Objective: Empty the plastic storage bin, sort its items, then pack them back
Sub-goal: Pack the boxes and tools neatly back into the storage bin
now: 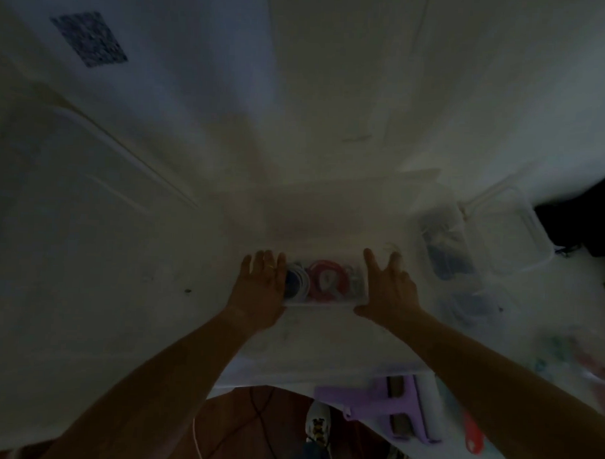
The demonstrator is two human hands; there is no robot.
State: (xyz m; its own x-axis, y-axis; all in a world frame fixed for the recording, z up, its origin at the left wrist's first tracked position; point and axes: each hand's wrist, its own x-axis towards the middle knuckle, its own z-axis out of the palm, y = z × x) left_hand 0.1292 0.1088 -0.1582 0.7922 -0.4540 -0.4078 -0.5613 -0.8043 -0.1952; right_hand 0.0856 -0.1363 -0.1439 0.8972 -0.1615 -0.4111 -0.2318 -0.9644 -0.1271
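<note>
Both arms reach forward over the white table [121, 257]. The left hand [261, 283] and right hand [388, 287], fingers straight, press flat against the ends of a small clear box [326, 300] at mid-table holding coiled red and white cables [323, 278]. Dim, blurred picture; clear containers [482, 235] to the right are hard to make out.

A white surface [121, 257] fills most of the dim view. A dark speckled patch [89, 38] sits at its far left. A black object [582, 218] lies at the right edge. Below the near edge, a purple plastic piece [380, 409] rests beside a red object [474, 438]. On the reddish-brown floor [239, 429] stands a white shoe [318, 424], with a thin cord [197, 442] trailing nearby.
</note>
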